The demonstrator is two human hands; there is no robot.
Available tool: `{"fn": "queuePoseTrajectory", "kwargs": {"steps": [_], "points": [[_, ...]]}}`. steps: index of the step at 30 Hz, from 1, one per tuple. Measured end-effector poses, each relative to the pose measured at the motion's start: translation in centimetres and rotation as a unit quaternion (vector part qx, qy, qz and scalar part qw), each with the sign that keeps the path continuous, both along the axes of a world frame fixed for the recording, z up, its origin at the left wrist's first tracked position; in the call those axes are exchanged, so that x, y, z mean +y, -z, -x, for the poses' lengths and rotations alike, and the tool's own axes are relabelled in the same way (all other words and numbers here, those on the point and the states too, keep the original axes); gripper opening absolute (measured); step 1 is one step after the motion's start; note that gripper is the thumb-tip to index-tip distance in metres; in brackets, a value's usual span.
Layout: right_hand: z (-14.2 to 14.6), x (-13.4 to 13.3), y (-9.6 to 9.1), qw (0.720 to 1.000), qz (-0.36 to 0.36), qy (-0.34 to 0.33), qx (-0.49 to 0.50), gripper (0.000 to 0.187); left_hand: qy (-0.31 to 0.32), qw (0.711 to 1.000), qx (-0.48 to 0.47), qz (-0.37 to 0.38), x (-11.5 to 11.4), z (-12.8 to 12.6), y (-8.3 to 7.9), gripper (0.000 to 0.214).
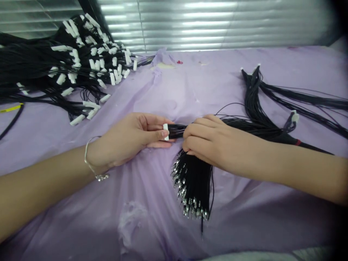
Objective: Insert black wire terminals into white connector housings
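Between the thumb and fingers of my left hand (141,132) is a white connector housing (166,132), with several black wires (176,131) running out of it to the right. My right hand (214,139) is curled round these wires a short way from the housing. Below its fingers, a fan of loose black wires with bare metal terminals (191,188) hangs toward the front. From behind the right hand, the black wire bundle (244,125) continues rightward to a red band (298,142). The fingertips of my right hand are partly hidden.
A large pile of black cables with white connectors (95,69) lies at the back left. More black wires with white ends (252,87) stretch across the right side. The purple cloth (108,217) covering the table is wrinkled. Window blinds (176,25) stand behind.
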State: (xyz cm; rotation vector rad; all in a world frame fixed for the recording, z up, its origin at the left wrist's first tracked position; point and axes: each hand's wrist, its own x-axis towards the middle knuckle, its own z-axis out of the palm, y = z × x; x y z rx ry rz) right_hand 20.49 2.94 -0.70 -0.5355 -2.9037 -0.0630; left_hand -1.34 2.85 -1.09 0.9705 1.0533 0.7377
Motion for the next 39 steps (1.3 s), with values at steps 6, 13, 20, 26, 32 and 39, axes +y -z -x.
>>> {"fn": "queuePoseTrajectory", "kwargs": {"steps": [6,13,20,26,32,39], "points": [[0.7,-0.6,0.1,0.990,0.071,0.055,0.105,0.018,-0.008,1.000,0.011,0.006,-0.2,-0.2,-0.4,0.018],[1.1,-1.0,-0.6,0.956,0.206,0.104,0.180,0.014,-0.018,1.000,-0.007,-0.007,-0.6,-0.6,-0.6,0.013],[0.9,-1.3,-2.1,0.915,0.291,0.215,0.178,0.013,0.001,0.999,-0.040,0.004,-2.2,-0.8,-1.0,0.011],[0.7,-1.0,-1.8,0.878,0.370,0.258,0.164,0.014,0.015,0.998,-0.057,0.023,-3.3,-1.3,-0.7,0.015],[0.7,-0.8,-1.7,0.881,0.367,0.262,0.139,0.016,-0.003,0.998,-0.057,0.034,-3.3,-1.5,-0.5,0.016],[0.6,-0.8,-1.8,0.896,0.349,0.241,0.130,0.014,0.006,0.998,-0.049,0.035,-3.4,-1.4,-0.5,0.017]]}}
